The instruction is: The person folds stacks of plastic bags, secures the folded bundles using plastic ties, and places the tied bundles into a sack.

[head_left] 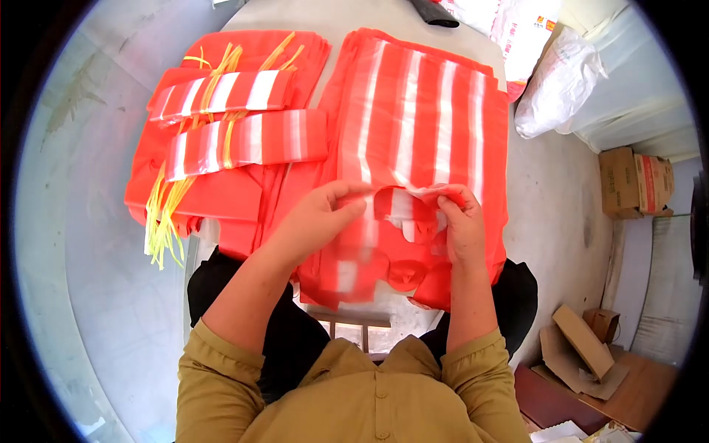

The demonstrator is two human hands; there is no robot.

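Observation:
A broad stack of red and white striped plastic bags (406,111) lies on the table before me. At its near edge my right hand (461,214) pinches the thin plastic of a top bag, thumb against fingers. My left hand (336,214) is at the left of the same opening, thumb and fingers apart, slightly blurred. Between the hands the bag's cut edge hangs loose, with curled red pieces (406,275) below it. Left of the stack, two folded striped bundles (247,144) with yellow ties (166,210) rest on more red plastic (214,199).
White sacks (561,81) are at the back right, near a dark object (434,12) on the table (325,16). Cardboard boxes (636,182) stand far right. More cardboard (580,354) lies on a brown surface (635,391) at lower right. My knees are under the near edge.

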